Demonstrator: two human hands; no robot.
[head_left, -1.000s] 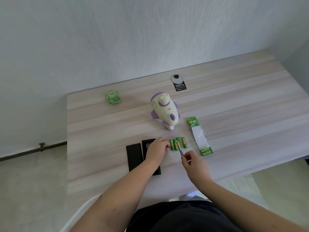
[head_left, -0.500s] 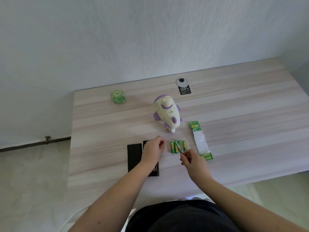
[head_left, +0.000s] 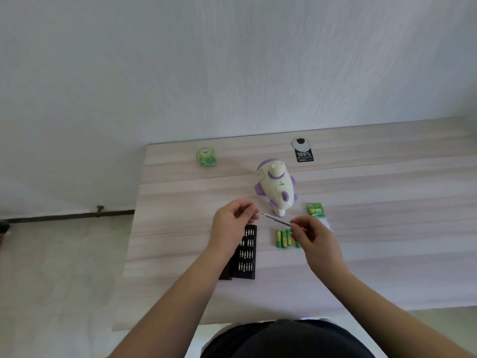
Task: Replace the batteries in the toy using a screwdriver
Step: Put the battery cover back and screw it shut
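A cream and purple rocket-shaped toy (head_left: 275, 187) lies on the wooden table (head_left: 387, 215). My right hand (head_left: 313, 237) pinches a thin silver screwdriver (head_left: 276, 219), its tip pointing left towards my left hand (head_left: 232, 223). My left hand is raised above the table with fingertips pinched together close to the tip; a bit between them cannot be made out. Under it lies the open black bit case (head_left: 246, 254). Several green batteries (head_left: 283, 239) lie side by side in front of the toy, partly behind my right hand.
An opened green battery pack (head_left: 316, 210) lies to the right of the toy. A green packet (head_left: 206, 156) sits at the back left, and a round cable grommet with a black label (head_left: 302, 149) at the back. The table's left edge drops to the floor.
Both hands have lifted off the table. My left hand left the bit case and rose towards the screwdriver tip, and my right hand swung the screwdriver to point left. The camera tilted.
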